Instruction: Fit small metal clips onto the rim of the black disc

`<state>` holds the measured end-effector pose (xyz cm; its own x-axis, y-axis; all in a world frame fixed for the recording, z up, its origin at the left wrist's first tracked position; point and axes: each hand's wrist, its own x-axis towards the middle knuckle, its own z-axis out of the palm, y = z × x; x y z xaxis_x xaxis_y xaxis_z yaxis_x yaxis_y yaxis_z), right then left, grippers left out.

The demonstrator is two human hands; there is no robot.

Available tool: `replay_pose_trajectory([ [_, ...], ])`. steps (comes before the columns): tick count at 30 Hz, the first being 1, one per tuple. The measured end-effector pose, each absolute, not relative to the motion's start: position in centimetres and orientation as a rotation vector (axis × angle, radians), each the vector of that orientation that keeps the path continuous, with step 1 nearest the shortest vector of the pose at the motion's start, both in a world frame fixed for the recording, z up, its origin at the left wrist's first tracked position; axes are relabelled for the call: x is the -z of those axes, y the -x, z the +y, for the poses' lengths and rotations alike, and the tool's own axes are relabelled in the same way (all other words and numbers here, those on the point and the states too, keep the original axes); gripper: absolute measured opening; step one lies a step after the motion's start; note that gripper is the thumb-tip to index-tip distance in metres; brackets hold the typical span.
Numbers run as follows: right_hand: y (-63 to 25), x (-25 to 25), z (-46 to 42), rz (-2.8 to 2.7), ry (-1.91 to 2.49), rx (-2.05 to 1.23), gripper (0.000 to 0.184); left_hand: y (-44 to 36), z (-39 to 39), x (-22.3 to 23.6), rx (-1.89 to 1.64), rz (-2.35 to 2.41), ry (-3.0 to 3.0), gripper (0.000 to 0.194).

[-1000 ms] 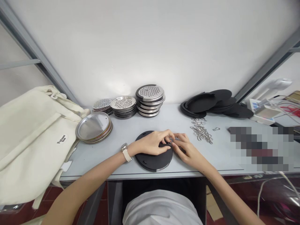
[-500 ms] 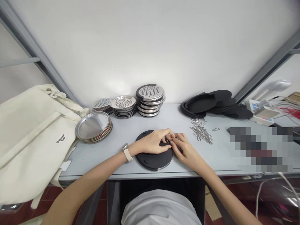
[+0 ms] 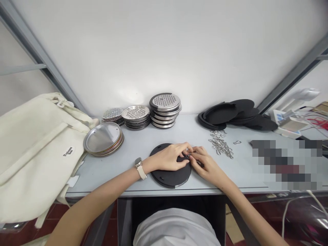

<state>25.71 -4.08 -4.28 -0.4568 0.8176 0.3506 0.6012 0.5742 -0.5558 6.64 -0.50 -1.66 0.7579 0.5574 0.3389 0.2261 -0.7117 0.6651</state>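
Observation:
A round black disc-shaped cover (image 3: pixel 174 177) lies near the table's front edge, with a strip of shiny rim showing along its lower right. My left hand (image 3: pixel 170 157) rests across it, thumb and fingers closed on the cover's right edge. Against that same edge, my right hand (image 3: pixel 205 164) is pinched closed; a glint of a small metal clip shows between the fingertips, mostly hidden. To the right of my hands lies a pile of wire-like metal clips (image 3: pixel 221 145), with a single clip (image 3: pixel 237 142) apart from it.
Stacks of perforated metal discs (image 3: pixel 165 102) (image 3: pixel 135 112) stand along the wall. Plain round metal plates (image 3: pixel 102 136) are piled at left, beside a cream bag (image 3: pixel 51 147). More black covers (image 3: pixel 222 114) lie at the back right, near a white power strip (image 3: pixel 287 123).
The whole view has shifted slightly. Both hands stay at the cover's right edge, with only small finger movement there.

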Motion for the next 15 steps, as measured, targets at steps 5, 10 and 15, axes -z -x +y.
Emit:
replay_pose_trajectory([
  [5,-25.54,4.29,-4.18,-2.190,1.155,-0.459,0.025,-6.55,-0.58,1.52,-0.708,0.574,-2.341,0.030],
  [10,-25.52,4.33,-4.24,-2.191,1.175,-0.451,0.025,-6.52,-0.63,1.47,-0.693,0.576,-2.342,0.030],
  [15,-25.51,4.34,-4.32,-2.196,1.167,-0.428,0.021,-6.56,-0.67,1.42,-0.689,0.564,-2.343,0.031],
])
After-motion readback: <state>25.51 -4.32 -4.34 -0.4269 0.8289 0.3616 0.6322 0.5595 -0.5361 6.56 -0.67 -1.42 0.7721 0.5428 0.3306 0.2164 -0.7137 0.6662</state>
